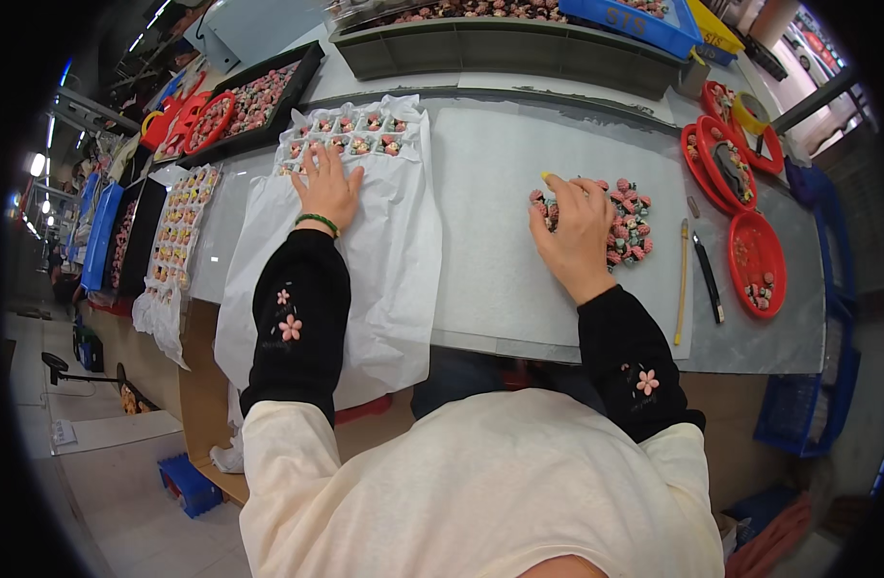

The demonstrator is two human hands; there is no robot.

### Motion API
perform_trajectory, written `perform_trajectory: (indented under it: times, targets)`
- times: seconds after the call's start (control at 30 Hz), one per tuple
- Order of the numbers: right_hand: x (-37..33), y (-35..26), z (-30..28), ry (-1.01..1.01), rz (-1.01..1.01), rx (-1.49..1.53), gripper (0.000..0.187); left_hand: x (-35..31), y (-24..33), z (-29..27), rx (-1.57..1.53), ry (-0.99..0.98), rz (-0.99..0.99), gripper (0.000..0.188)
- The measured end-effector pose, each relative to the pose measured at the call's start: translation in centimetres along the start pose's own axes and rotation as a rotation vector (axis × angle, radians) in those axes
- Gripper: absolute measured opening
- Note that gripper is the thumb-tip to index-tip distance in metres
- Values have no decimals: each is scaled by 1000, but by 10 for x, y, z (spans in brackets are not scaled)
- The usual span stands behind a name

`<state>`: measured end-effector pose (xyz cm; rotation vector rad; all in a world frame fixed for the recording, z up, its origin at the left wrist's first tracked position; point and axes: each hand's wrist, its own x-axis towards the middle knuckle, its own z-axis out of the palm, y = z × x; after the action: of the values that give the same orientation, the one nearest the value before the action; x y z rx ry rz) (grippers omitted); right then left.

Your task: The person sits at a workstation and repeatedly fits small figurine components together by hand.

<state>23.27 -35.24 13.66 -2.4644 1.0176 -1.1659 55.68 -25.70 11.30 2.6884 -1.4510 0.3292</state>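
Note:
My left hand lies with fingers spread on white tissue paper at the near edge of a white compartment tray. Small pink-and-green figurines sit in the tray's cells; the hand hides some of them. My right hand is bent over the left side of a loose pile of similar pink-and-teal figurines. Its thumb and fingers stand apart, with a few pieces showing between them. Whether the fingertips touch any piece is hard to see.
To the right lie a yellow stick, a black pen-like tool and red dishes. Another filled tray and a black bin of pink pieces stand left. A long grey bin lines the back.

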Motion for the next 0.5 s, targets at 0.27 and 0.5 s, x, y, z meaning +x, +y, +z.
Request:
perform_trajectory:
  times: [0.27, 0.5]
  targets:
    - [21, 15, 16, -130, -79, -34, 32, -55, 139, -77, -1150, -74, 401, 34]
    - [-16, -5, -7, -111, 214, 704, 32, -86, 187, -61, -1744, -523, -157, 26]
